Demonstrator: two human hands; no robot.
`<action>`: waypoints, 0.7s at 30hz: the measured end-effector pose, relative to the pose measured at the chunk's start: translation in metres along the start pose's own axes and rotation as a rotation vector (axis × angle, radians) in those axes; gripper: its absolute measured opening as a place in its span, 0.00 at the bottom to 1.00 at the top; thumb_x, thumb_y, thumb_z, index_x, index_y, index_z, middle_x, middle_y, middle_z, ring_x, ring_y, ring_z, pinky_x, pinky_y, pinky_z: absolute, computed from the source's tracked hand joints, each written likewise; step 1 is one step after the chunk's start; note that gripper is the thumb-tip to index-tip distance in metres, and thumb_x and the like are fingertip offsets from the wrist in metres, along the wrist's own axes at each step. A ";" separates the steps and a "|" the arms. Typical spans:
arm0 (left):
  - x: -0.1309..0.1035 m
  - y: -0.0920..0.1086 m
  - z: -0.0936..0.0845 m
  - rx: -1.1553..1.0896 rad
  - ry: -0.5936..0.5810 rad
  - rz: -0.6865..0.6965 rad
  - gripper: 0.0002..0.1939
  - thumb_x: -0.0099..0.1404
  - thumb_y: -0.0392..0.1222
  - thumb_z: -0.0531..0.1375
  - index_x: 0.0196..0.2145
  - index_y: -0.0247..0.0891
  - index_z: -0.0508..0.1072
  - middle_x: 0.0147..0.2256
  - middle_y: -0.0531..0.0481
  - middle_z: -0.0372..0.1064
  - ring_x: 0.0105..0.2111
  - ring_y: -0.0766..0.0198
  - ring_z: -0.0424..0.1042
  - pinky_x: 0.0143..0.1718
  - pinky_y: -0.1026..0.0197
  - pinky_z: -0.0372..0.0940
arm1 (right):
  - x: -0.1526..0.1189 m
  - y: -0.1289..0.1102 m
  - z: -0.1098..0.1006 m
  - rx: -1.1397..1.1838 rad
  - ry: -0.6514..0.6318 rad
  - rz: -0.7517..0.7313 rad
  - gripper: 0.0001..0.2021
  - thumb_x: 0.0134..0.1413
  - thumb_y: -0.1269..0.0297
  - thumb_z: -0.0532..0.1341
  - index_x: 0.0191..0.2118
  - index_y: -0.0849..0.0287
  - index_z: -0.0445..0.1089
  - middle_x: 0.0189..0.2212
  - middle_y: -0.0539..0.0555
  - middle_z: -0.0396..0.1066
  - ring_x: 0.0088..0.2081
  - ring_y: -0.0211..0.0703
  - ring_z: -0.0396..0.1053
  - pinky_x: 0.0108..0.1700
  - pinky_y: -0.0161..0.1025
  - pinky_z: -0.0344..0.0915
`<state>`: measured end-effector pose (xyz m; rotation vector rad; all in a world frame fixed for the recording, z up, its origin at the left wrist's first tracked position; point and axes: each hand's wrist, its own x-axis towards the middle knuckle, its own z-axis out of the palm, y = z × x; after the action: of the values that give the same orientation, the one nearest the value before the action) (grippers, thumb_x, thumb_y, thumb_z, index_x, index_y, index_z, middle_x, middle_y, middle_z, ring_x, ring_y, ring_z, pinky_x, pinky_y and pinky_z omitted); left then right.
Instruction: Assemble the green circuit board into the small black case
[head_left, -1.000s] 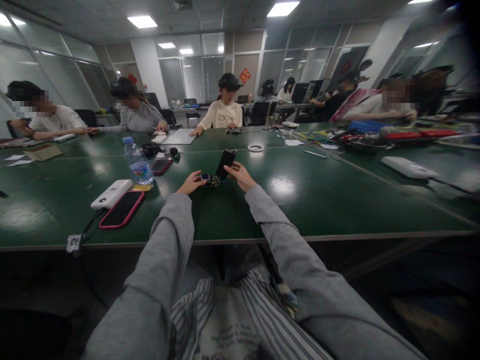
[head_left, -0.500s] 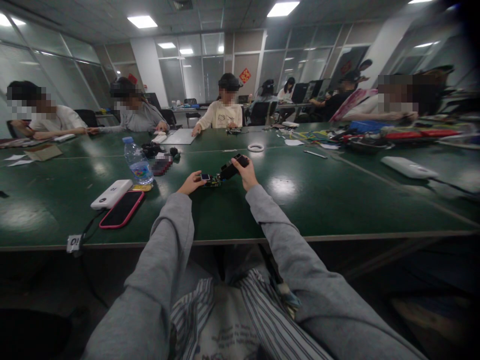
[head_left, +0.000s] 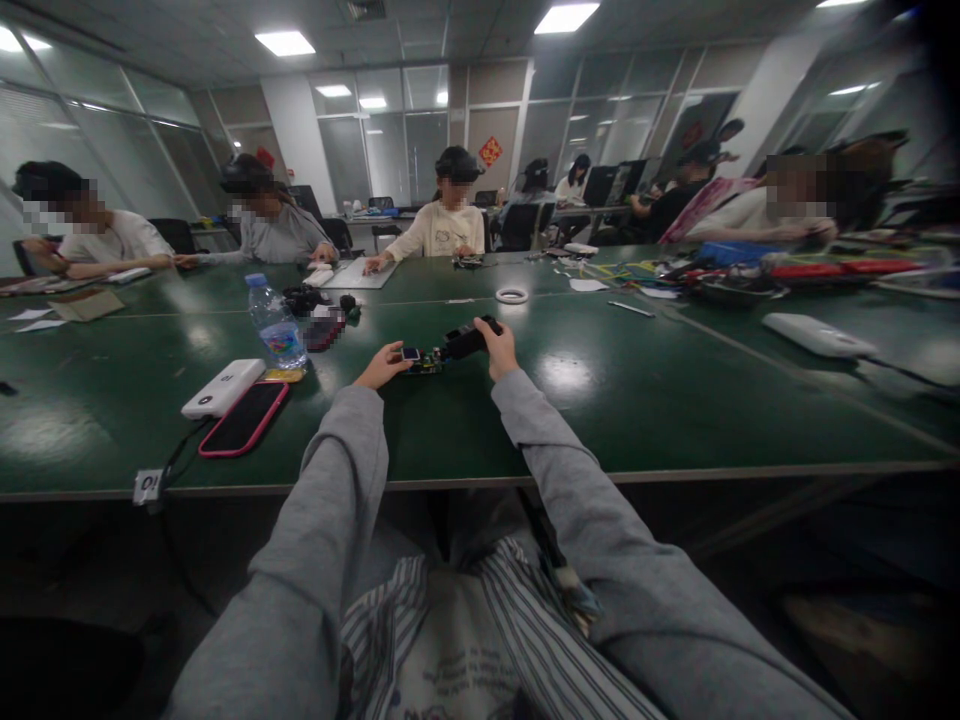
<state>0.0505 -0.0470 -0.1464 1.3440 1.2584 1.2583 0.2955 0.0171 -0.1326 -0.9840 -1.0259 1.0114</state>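
Note:
My left hand [head_left: 384,366] is closed on the left end of a small green circuit board [head_left: 429,367], which has a little square screen [head_left: 410,354] on top. My right hand [head_left: 501,347] grips a black block-shaped part [head_left: 466,342], probably plastic, and holds it just above the table. The black part's left end meets the right end of the board; whether the two are joined is too small to tell. My right palm hides part of the black piece.
Left of my hands are a water bottle [head_left: 274,325], a pink-edged phone [head_left: 245,420] and a white power bank [head_left: 223,388]. Beyond lie a tape roll [head_left: 511,296] and a pen [head_left: 631,309]. Another white device [head_left: 817,335] with a cable is at right. Several people sit around the green table [head_left: 637,410].
My right hand has lowered and levelled the black part, which was tilted more steeply before. My left hand and the board stay put. Across the table, a person's hand has moved left onto a pale panel.

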 end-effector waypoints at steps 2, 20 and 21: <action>0.000 0.000 0.000 -0.002 -0.007 0.002 0.36 0.50 0.32 0.66 0.56 0.31 0.59 0.48 0.37 0.69 0.51 0.53 0.68 0.58 0.46 0.56 | 0.002 0.002 0.000 0.035 0.010 0.019 0.32 0.35 0.43 0.64 0.46 0.58 0.61 0.43 0.55 0.66 0.44 0.43 0.67 0.42 0.39 0.67; 0.005 -0.008 -0.004 -0.036 0.012 0.033 0.35 0.48 0.32 0.65 0.54 0.31 0.62 0.44 0.41 0.71 0.49 0.54 0.68 0.58 0.47 0.55 | -0.004 -0.005 -0.003 -0.019 0.028 -0.023 0.34 0.32 0.50 0.71 0.44 0.65 0.64 0.43 0.59 0.68 0.45 0.44 0.67 0.52 0.41 0.63; 0.006 -0.009 -0.004 -0.034 0.023 0.036 0.34 0.49 0.31 0.64 0.54 0.31 0.62 0.43 0.42 0.71 0.49 0.55 0.69 0.58 0.47 0.55 | -0.004 -0.004 -0.003 -0.030 0.016 -0.018 0.34 0.32 0.49 0.71 0.44 0.65 0.64 0.43 0.59 0.68 0.45 0.44 0.67 0.51 0.41 0.64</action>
<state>0.0454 -0.0400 -0.1543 1.3371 1.2284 1.3177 0.2985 0.0120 -0.1300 -1.0043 -1.0377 0.9744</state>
